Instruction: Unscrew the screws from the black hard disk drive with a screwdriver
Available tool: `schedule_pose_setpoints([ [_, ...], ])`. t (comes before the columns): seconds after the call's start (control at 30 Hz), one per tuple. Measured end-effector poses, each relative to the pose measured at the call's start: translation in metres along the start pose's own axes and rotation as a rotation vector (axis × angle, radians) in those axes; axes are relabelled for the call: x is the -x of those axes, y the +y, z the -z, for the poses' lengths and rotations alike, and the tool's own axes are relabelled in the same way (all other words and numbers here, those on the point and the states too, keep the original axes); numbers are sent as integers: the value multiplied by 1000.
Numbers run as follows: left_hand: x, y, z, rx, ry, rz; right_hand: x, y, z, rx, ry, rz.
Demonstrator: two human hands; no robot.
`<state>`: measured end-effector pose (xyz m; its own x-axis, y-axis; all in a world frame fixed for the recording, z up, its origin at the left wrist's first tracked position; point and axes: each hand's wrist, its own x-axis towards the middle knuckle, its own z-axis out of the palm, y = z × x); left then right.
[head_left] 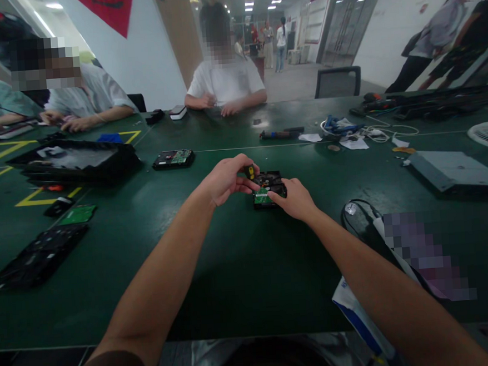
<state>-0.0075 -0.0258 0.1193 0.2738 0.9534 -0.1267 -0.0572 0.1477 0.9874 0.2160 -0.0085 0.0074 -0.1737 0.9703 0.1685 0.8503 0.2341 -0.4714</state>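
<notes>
A hard drive lies on the green table in front of me, its green circuit board facing up. My left hand is closed around a small screwdriver with a yellow and black handle, above the drive's left side. The screwdriver's tip is hidden. My right hand grips the drive's right edge, thumb on top near the circuit board. Farther back on the left sits a second hard drive, apart from both hands.
A black bin, a loose green circuit board and a black casing lie left. A grey metal box, cables and a blue-white packet are right. A co-worker sits opposite.
</notes>
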Motion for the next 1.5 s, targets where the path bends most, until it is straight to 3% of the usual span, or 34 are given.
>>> schedule_pose_setpoints([
  [0.17,-2,1,7,-35,47,-12,0,1,-2,-5,9,16],
  [0.43,1,-1,-1,24,-63,10,0,1,-1,-6,8,18],
  [0.8,-1,0,5,-47,-48,-32,1,0,0,6,1,0],
  [1.13,1,-1,2,-31,-106,3,1,-1,0,4,12,3],
  [1.5,0,0,8,-114,7,-59,1,-1,0,-14,1,-8],
])
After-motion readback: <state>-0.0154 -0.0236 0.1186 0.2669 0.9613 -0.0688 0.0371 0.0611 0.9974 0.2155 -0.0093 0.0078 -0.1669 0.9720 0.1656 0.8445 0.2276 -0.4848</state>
